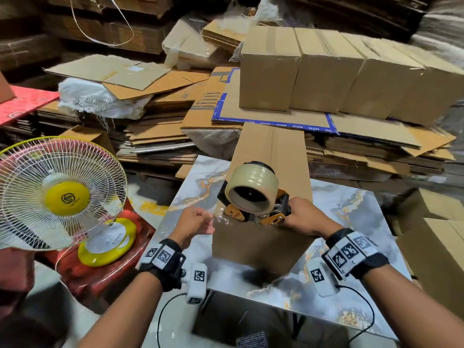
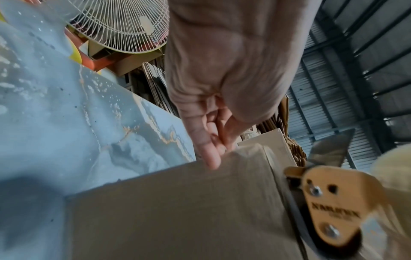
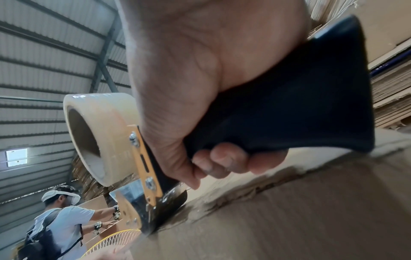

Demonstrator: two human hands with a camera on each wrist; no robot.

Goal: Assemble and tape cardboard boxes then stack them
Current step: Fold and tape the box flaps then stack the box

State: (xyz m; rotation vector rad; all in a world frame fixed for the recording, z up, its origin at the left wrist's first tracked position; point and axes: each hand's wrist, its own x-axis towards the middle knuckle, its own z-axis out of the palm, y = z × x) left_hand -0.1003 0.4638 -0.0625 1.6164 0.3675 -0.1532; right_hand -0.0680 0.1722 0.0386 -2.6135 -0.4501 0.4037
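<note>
A cardboard box (image 1: 268, 197) stands on a marble-patterned table (image 1: 351, 222), its long top running away toward the far stacks. The right hand (image 1: 305, 217) wraps its fingers (image 3: 229, 160) around the black handle of an orange tape dispenser (image 1: 253, 197), whose nose meets the box's near top edge at the centre seam. A roll of clear tape (image 1: 251, 189) sits on the dispenser. The left hand (image 1: 194, 223), fingers loosely curled, touches the box's near left corner with a fingertip (image 2: 211, 158). At left, a yellow-and-white fan (image 1: 60, 194) faces the table. Finished boxes (image 1: 339, 71) line up on flattened cardboard (image 1: 276, 116) at far right.
</note>
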